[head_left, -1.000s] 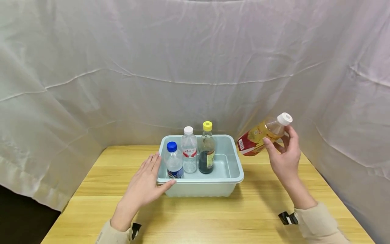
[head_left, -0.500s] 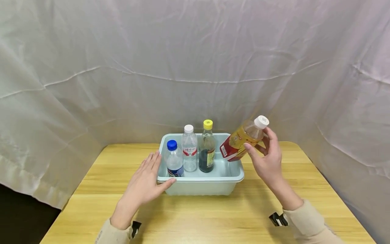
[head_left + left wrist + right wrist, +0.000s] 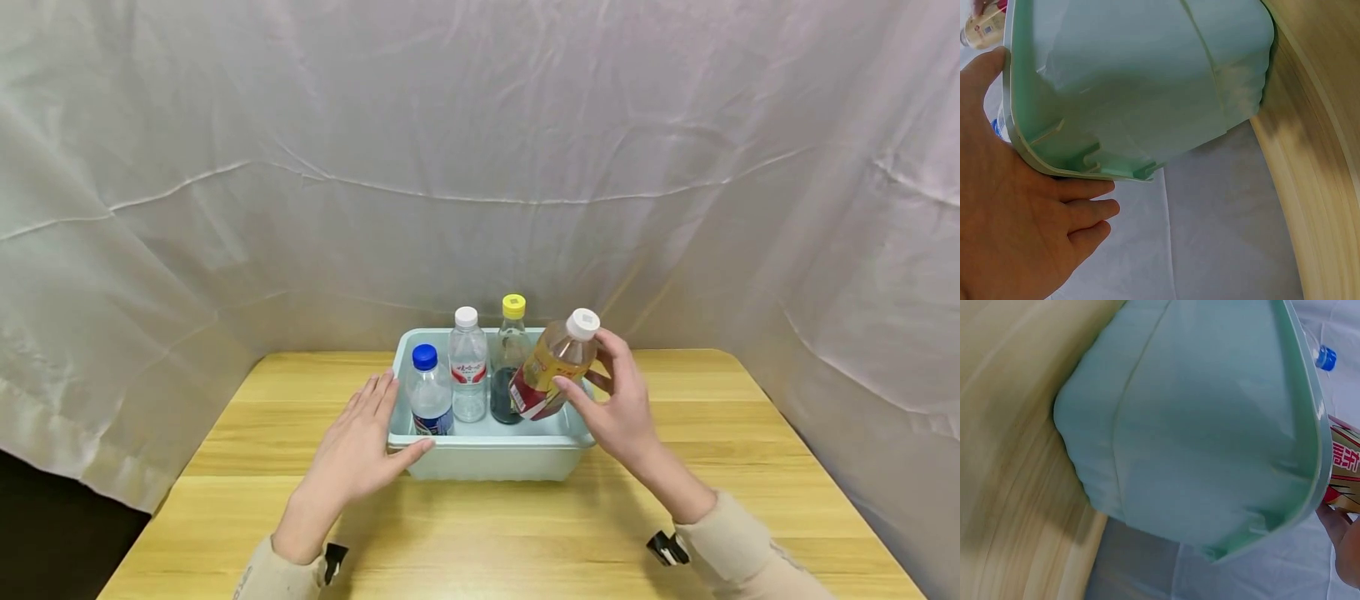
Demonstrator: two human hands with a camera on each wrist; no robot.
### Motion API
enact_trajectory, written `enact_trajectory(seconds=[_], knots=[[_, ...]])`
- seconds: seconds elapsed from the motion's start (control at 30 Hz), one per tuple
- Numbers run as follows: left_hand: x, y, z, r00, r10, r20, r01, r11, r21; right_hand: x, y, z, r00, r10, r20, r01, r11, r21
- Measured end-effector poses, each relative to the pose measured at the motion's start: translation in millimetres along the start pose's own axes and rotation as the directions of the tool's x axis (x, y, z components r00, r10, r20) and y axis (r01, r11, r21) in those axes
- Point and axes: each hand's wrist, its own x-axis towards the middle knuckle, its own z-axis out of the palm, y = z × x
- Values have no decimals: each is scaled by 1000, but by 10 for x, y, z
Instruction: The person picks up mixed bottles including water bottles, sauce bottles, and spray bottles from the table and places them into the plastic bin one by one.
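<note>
A tilted drink bottle (image 3: pixel 551 371) with a white cap and a yellow and red label is gripped by my right hand (image 3: pixel 618 400) over the right part of a pale blue-green plastic tub (image 3: pixel 491 460). Inside the tub stand a blue-capped bottle (image 3: pixel 431 400), a clear water bottle (image 3: pixel 468 371) with a white cap, and a yellow-capped bottle (image 3: pixel 510 350) of dark liquid, partly hidden by the held one. My left hand (image 3: pixel 356 446) rests with straight fingers on the tub's left rim; the left wrist view shows its palm against the rim.
The tub stands on a light wooden table (image 3: pixel 480 542). A grey-white cloth (image 3: pixel 480 183) hangs behind the table and along both sides. Dark space shows past the table's left edge.
My right hand has carried the drink bottle leftward and down, from beside the tub to over its right part. The left hand stays at the rim.
</note>
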Motion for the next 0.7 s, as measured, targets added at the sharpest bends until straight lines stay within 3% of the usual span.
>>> enact_trajectory(seconds=[0.3,0.5,0.7], knots=[[-5,1,-16,1000,-5,-6,5,1000,3,0,-25,159,989,66,129,-67,998,7],[-5,8,-11,1000,-2,-10,2,1000,3,32,-54,231,963,146,226,-156,987,25],[3,15,-8,1000,3,-11,-3,1000,4,82,-65,295,937,172,303,-200,978,65]])
